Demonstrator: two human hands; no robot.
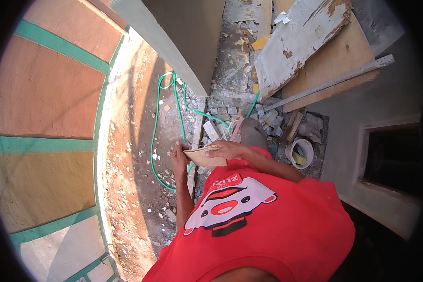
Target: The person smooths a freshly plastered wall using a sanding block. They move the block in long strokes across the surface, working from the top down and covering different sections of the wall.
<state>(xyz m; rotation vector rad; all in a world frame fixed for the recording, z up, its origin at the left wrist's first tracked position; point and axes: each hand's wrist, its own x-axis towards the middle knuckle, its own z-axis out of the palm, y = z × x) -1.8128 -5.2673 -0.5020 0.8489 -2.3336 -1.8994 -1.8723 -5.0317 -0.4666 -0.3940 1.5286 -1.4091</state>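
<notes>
In front of my red shirt I hold a flat tan sheet (204, 159), which looks folded and stiff like thick paper or cardboard. Its far left corner is pinched in my left hand (178, 154). My right hand (226, 149) lies over the right part, gripping it with the fingers on top. Whether anything is tucked inside the fold I cannot tell. Below the sheet, a green hose (153, 136) loops across the gravelly ground on the left and runs over rubble near my feet.
Broken masonry (213, 130) covers the ground ahead. A white bucket (306, 146) with something yellow inside stands at my right, near a wall opening (392, 160). Large boards (298, 49) lean at the far right. A grey pillar (183, 42) rises ahead, and an orange-and-green wall (44, 89) runs along the left.
</notes>
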